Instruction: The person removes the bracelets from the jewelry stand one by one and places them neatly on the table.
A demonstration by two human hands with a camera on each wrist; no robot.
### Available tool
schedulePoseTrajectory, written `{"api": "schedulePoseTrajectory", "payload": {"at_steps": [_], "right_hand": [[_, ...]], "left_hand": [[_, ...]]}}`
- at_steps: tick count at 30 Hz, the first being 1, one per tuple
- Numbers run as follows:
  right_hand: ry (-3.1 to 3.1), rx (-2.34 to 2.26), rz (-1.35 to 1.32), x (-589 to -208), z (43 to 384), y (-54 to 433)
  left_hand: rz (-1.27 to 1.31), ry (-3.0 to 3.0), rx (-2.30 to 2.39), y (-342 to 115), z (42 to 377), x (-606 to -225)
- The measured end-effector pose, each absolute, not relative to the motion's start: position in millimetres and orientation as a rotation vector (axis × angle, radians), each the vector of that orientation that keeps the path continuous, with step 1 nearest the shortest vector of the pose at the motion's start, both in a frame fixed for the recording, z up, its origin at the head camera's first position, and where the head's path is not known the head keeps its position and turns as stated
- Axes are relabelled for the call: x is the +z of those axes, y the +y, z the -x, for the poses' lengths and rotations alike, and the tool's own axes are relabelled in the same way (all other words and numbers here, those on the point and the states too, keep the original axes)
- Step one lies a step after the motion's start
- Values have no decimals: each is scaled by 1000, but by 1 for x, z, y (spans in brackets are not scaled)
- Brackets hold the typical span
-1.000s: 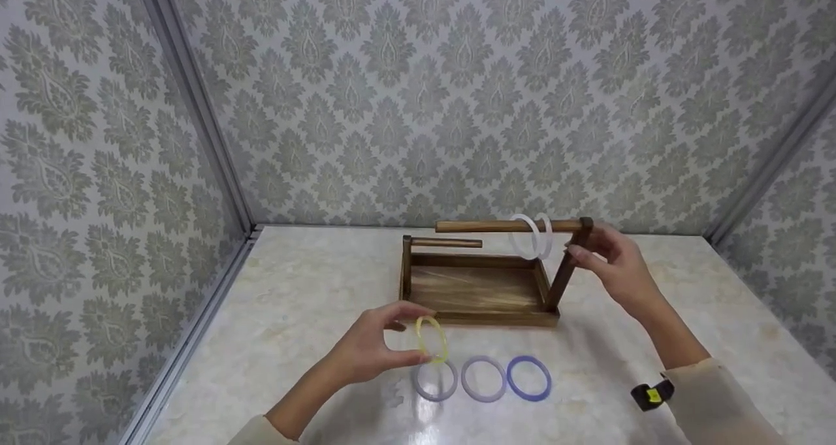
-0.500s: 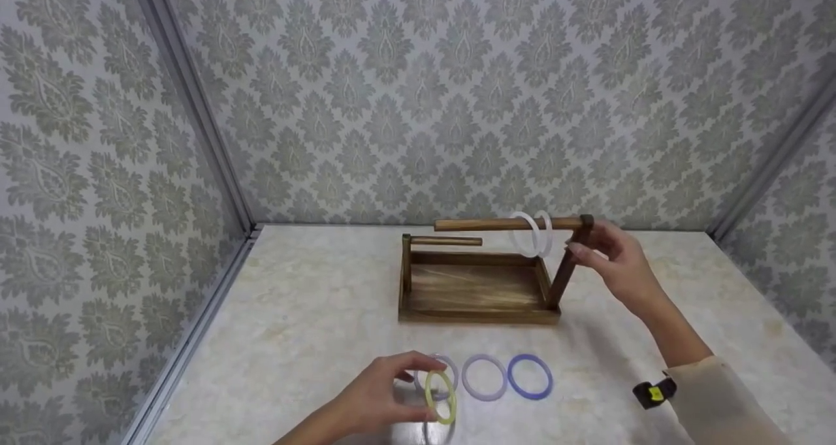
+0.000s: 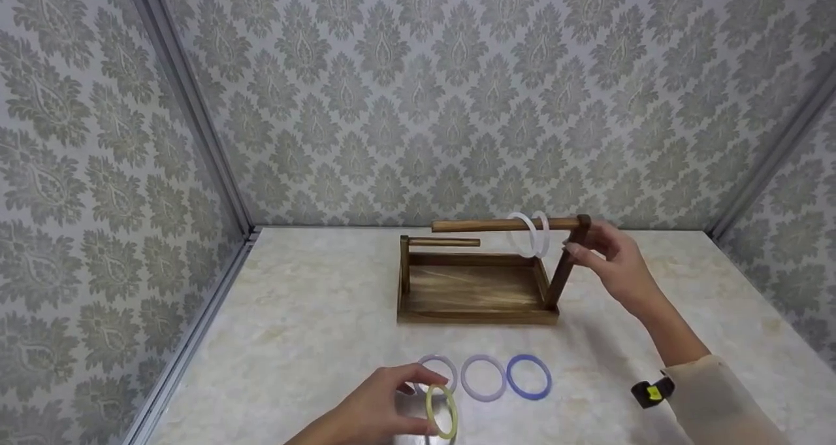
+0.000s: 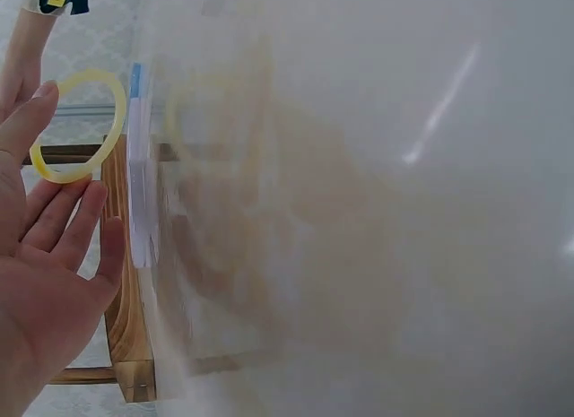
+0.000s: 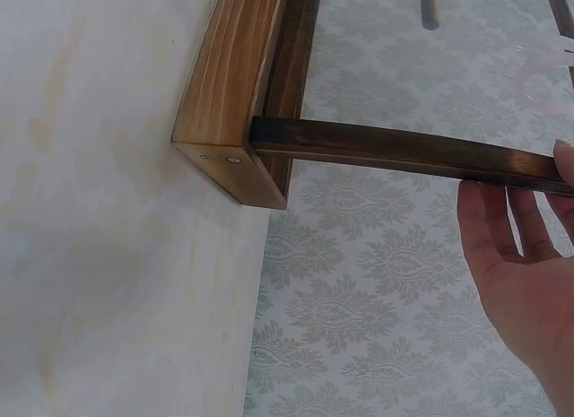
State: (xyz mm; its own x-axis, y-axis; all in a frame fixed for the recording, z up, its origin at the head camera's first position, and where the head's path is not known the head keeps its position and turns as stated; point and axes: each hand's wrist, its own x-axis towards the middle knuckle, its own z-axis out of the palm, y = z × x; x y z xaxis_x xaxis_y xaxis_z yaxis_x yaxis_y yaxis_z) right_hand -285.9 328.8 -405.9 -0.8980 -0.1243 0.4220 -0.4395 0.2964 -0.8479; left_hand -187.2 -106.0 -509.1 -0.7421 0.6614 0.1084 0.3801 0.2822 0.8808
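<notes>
My left hand [image 3: 385,399] pinches a yellow bangle [image 3: 454,411] between thumb and fingertips, near the front of the table and above its surface. In the left wrist view the same hand [image 4: 54,264] has its other fingers loosely bent below the ring. My right hand [image 3: 624,268] grips the upper part of the tall right post [image 3: 563,275] of a brown wooden bangle stand. Two whitish bangles [image 3: 546,236] hang on the stand's upper bar [image 3: 470,225], close to that post. In the right wrist view, the fingers [image 5: 489,220] touch the post's side.
Two pale lilac bangles [image 3: 483,399] and a blue bangle [image 3: 549,378] lie in a row on the table before the stand. The stand's tray base [image 3: 480,285] also carries a lower, shorter bar [image 3: 450,242] at left. Patterned walls [image 3: 418,105] enclose the table.
My left hand has drawn back from the stand toward the front of the table, with the yellow bangle still pinched. The right hand stays on the post.
</notes>
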Motion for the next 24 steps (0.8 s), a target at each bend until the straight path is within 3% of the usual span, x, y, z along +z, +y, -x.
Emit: {"api": "schedulePoseTrajectory", "payload": {"at_steps": [24], "right_hand": [[-2289, 1658, -512, -406, 285, 329]], "left_hand": [[-1081, 2237, 1374, -115, 183, -512]]}}
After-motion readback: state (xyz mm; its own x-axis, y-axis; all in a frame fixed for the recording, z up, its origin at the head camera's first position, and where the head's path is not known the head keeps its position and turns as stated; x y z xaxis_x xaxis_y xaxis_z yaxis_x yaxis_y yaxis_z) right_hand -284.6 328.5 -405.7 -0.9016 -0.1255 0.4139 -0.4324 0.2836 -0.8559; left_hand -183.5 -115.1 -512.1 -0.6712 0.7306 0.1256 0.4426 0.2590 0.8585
